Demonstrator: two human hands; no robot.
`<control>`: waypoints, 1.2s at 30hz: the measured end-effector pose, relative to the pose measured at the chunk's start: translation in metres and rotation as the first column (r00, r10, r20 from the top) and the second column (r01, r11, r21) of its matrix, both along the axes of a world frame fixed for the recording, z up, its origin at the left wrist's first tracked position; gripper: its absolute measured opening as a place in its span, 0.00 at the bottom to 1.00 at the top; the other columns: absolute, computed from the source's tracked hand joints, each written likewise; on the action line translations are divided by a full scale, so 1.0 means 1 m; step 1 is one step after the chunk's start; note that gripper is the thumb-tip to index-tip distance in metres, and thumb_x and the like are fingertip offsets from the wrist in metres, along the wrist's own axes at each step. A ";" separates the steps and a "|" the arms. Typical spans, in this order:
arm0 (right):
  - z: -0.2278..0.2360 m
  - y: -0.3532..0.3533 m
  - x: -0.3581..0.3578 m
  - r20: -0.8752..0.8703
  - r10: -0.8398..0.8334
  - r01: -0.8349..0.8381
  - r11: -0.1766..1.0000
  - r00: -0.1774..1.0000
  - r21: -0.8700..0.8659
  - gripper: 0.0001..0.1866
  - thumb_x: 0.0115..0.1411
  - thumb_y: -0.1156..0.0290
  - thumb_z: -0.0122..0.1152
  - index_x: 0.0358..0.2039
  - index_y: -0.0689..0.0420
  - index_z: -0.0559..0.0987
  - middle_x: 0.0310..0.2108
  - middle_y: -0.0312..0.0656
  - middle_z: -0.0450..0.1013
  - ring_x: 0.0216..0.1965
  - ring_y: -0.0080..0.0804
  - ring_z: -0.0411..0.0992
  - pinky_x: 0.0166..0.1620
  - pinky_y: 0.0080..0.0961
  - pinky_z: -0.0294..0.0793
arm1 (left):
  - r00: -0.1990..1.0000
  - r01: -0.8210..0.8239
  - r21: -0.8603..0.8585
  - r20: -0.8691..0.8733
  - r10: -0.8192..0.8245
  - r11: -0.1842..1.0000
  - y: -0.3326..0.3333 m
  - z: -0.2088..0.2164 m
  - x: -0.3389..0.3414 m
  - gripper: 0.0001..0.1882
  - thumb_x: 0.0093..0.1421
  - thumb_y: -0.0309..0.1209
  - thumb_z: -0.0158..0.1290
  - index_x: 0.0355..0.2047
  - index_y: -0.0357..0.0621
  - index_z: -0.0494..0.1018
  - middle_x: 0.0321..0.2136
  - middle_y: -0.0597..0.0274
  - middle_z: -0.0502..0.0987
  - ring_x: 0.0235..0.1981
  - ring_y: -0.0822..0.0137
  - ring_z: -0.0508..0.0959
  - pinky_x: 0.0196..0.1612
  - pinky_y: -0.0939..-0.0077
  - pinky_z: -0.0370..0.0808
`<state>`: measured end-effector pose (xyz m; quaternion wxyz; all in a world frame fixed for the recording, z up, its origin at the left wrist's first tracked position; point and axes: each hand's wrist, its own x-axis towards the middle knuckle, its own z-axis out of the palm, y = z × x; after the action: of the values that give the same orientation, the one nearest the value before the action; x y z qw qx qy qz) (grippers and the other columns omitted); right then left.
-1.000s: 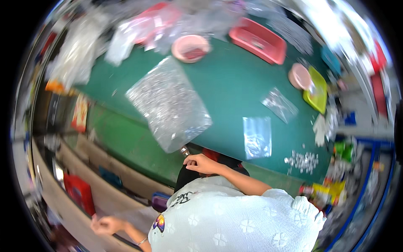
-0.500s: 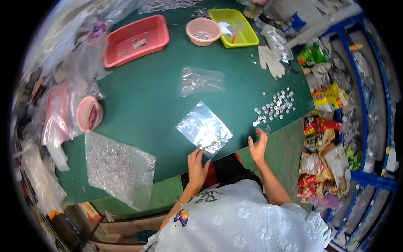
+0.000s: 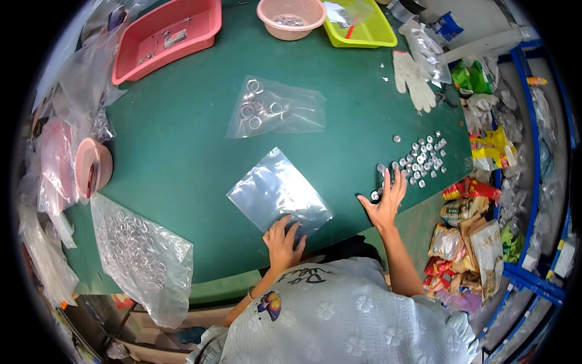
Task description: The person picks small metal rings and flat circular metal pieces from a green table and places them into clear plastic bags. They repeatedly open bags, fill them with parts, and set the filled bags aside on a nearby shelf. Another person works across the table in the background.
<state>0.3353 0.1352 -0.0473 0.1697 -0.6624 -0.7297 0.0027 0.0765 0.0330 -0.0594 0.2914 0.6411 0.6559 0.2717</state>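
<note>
A flat clear plastic bag [image 3: 276, 188] lies on the green table in front of me. My left hand [image 3: 282, 246] rests at the bag's near edge, fingertips on the plastic and fingers apart. Over to the right, my right hand [image 3: 387, 203] is open with spread fingers, thumb out to the left. Its fingertips reach the near-left side of a scatter of small round silver metal pieces [image 3: 418, 167]. A few pieces by the fingers are partly hidden. Beyond the flat bag sits another clear bag [image 3: 273, 109] with several silver rings inside.
A large clear bag [image 3: 136, 249] of many metal rings lies at the left. A small pink tub [image 3: 104, 164] stands behind it. Along the back are a pink tray [image 3: 200, 36], a pink bowl [image 3: 297, 30] and a yellow-green basket [image 3: 370, 40]. A white glove [image 3: 412, 79] lies at the right.
My right hand has moved forward to the metal pieces with its fingers spread. My left hand stays at the bag's near edge. The whole view has shifted and come closer.
</note>
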 end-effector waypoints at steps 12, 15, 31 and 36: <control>0.016 -0.032 -0.082 -0.264 0.285 -0.342 0.918 0.921 -0.201 0.20 0.46 0.61 0.67 0.34 0.60 0.72 0.37 0.44 0.65 0.38 0.42 0.61 0.41 0.36 0.57 | 0.998 0.050 0.113 -0.039 -0.046 0.992 -0.009 0.008 0.007 0.25 0.44 0.27 0.62 0.45 0.42 0.70 0.50 0.55 0.66 0.50 0.53 0.66 0.49 0.60 0.60; 0.004 -0.037 -0.084 -0.346 0.371 -0.443 0.883 0.862 -0.155 0.11 0.48 0.69 0.64 0.27 0.60 0.72 0.32 0.45 0.66 0.36 0.43 0.62 0.39 0.36 0.59 | 0.998 0.018 0.126 -0.065 -0.010 0.992 -0.011 0.018 0.013 0.26 0.43 0.27 0.63 0.45 0.42 0.70 0.49 0.55 0.67 0.49 0.53 0.66 0.49 0.61 0.61; 0.034 -0.040 -0.038 -0.701 0.395 -0.350 0.911 0.594 0.217 0.21 0.50 0.66 0.66 0.09 0.61 0.68 0.08 0.41 0.57 0.13 0.34 0.56 0.22 0.32 0.53 | 0.892 -0.190 0.119 0.435 0.121 0.975 -0.002 0.055 0.076 0.03 0.47 0.21 0.60 0.22 0.35 0.76 0.23 0.63 0.76 0.25 0.73 0.73 0.31 0.80 0.68; 0.034 -0.049 -0.005 -0.573 0.486 -0.387 0.874 0.660 0.295 0.23 0.46 0.65 0.68 0.07 0.58 0.64 0.08 0.40 0.58 0.15 0.36 0.56 0.25 0.31 0.54 | 0.790 -0.378 0.147 0.566 0.236 0.914 0.002 0.049 0.081 0.01 0.51 0.19 0.56 0.24 0.32 0.76 0.25 0.61 0.75 0.28 0.73 0.72 0.34 0.80 0.68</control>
<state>0.3303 0.0857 -0.0133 0.4467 -0.4129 -0.7651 0.2111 0.1579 0.0353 -0.0107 0.3303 0.4548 0.6040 0.5651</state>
